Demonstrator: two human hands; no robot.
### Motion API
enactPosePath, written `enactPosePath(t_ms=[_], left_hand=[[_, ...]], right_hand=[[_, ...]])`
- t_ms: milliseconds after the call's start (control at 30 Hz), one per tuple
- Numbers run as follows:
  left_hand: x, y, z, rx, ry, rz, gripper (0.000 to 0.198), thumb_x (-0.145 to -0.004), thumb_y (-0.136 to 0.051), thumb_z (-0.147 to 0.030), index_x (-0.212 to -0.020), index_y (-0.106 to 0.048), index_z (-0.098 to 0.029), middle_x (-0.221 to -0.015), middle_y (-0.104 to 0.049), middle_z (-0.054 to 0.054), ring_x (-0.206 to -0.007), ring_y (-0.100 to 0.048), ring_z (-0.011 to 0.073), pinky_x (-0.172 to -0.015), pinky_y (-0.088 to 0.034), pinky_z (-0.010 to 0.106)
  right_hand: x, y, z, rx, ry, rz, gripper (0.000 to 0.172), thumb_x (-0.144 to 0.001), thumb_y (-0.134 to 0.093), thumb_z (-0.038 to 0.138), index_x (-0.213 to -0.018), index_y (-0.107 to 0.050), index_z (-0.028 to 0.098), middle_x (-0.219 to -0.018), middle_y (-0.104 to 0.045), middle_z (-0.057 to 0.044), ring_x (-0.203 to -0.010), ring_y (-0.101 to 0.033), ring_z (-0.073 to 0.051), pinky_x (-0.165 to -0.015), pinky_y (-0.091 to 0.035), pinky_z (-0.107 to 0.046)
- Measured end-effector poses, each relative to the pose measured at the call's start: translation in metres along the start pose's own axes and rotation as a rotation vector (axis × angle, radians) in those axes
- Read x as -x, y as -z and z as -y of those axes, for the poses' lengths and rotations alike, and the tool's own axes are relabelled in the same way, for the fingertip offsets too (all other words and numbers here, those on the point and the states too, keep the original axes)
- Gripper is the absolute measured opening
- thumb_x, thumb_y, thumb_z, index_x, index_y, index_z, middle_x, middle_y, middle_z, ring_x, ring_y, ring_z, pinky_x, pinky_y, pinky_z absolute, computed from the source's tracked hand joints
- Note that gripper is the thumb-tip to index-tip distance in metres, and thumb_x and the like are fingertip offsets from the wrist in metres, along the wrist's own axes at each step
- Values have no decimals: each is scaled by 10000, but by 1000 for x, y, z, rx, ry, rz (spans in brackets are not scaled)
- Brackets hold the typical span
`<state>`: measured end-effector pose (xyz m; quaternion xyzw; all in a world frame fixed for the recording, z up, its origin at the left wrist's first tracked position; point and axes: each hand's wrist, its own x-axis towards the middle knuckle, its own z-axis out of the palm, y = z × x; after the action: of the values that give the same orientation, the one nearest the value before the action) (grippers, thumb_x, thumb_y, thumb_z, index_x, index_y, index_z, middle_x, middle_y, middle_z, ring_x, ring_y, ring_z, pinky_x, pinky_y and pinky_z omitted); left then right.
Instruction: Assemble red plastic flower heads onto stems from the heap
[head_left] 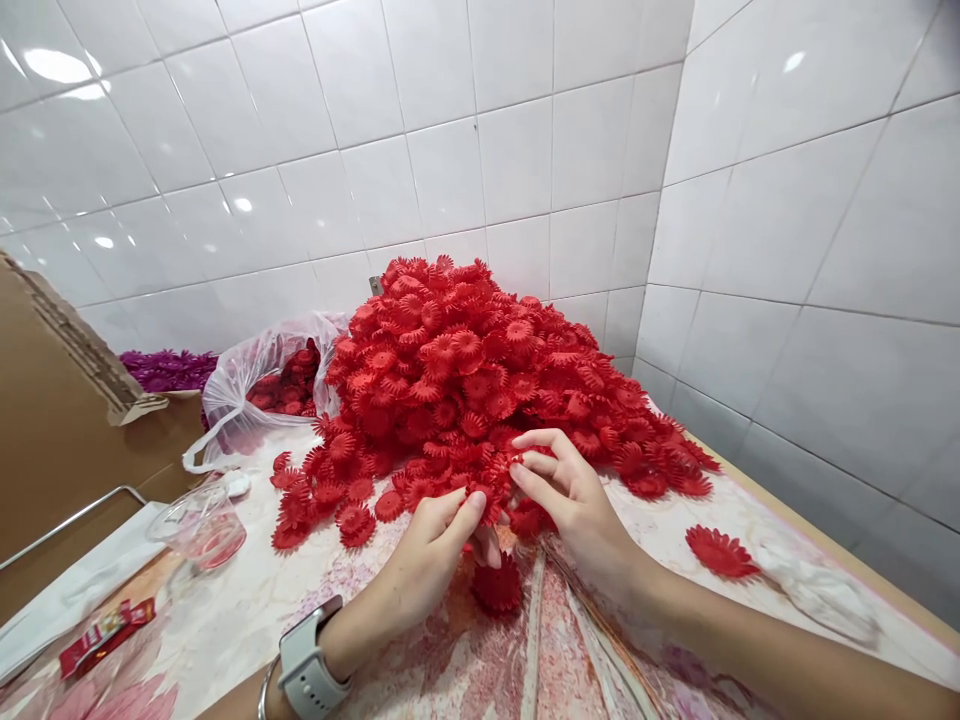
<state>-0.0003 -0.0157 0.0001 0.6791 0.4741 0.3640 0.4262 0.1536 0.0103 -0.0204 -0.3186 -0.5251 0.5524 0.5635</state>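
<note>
A large heap of red fabric flowers (465, 370) with fringed petals rises in front of me. At its near edge, my left hand (439, 545) pinches a red flower by its rim, between thumb and fingers. My right hand (566, 490) is closed at the other side of this flower, thumb and forefinger together; the exact grip is partly hidden against the red heap. Just below the hands lies a darker red flower (497, 585) on the floral tablecloth (420, 660). The left wrist wears a watch with a pale strap (311, 660).
Left of the heap sits a clear plastic bag (240, 385) with darker red flowers. Nearer are a clear plastic cup (199, 530), a red packet (107, 637) and a cardboard box (75, 430). One red flower (721, 552) lies at right beside crumpled whitish material (814, 590). Tiled walls stand behind.
</note>
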Motion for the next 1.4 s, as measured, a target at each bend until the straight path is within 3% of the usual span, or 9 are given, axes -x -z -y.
enactPosePath(t_ms=[233, 400, 600, 733, 833, 967, 1067, 1233, 1400], left_hand=[[-2, -5, 1, 51, 11, 5, 414, -890, -414, -363, -571, -601, -176, -592, -656, 43, -598, -588, 166, -668, -480, 273], [-7, 2, 13, 116, -7, -86, 417, -878, -435, -398, -577, -599, -161, -574, -646, 42, -565, -579, 157, -634, -467, 274], [-7, 6, 15, 73, -11, -150, 403, -866, -442, -402, -548, -548, -178, -525, -584, 5, -528, -525, 138, -571, -408, 254], [-4, 4, 12, 2, 42, -183, 486, -847, -454, -488, -454, -421, -204, -405, -414, -44, -441, -397, 108, -513, -317, 254], [-2, 3, 11, 35, 81, -100, 526, -793, -486, -586, -445, -362, -211, -407, -325, -67, -413, -269, 83, -449, -200, 258], [-1, 2, 14, 75, 76, 3, 606, -747, -510, -666, -404, -304, -212, -392, -248, -81, -403, -192, 65, -440, -142, 268], [-1, 4, 16, 104, 56, 43, 650, -725, -451, -750, -382, -317, -215, -369, -259, -73, -383, -216, 66, -430, -159, 265], [0, 4, 13, 108, 52, 89, 577, -806, -429, -660, -492, -514, -184, -421, -431, -34, -413, -394, 105, -460, -286, 255], [-1, 1, 11, 109, 24, 36, 473, -870, -401, -506, -581, -571, -173, -444, -494, -23, -462, -478, 131, -569, -388, 270]], right_hand=[[1, -1, -8, 72, 62, -199, 225, -812, -630, 372, -883, -457, 246, -656, -575, 40, -646, -564, -171, -661, -436, -315], [-13, 14, -7, 117, 132, -436, 191, -821, -605, 347, -893, -462, 243, -703, -565, 29, -653, -524, -162, -653, -415, -307], [-17, 15, -5, 258, 197, -431, 279, -770, -677, 357, -831, -431, 240, -544, -329, 111, -511, -325, -114, -527, -300, -262], [-3, 4, -1, 267, 281, -299, 186, -821, -604, 304, -845, -427, 248, -574, -356, 96, -513, -361, -117, -509, -315, -260], [7, -1, 2, 301, 361, -60, 145, -835, -571, 250, -895, -439, 250, -629, -483, 62, -578, -480, -135, -568, -393, -278], [10, -2, 3, 353, 246, 336, 141, -822, -592, 234, -910, -481, 239, -750, -592, 19, -679, -560, -151, -641, -445, -289], [9, 0, 1, 334, 134, 416, 193, -809, -618, 240, -949, -487, 235, -761, -607, 26, -710, -576, -152, -663, -439, -284], [6, 0, 1, 217, 50, 323, 158, -825, -569, 251, -961, -492, 227, -710, -572, 45, -652, -535, -136, -637, -404, -280], [-2, 1, 5, 90, 58, -84, 210, -768, -622, 331, -895, -487, 232, -671, -535, 55, -629, -480, -136, -624, -380, -275]])
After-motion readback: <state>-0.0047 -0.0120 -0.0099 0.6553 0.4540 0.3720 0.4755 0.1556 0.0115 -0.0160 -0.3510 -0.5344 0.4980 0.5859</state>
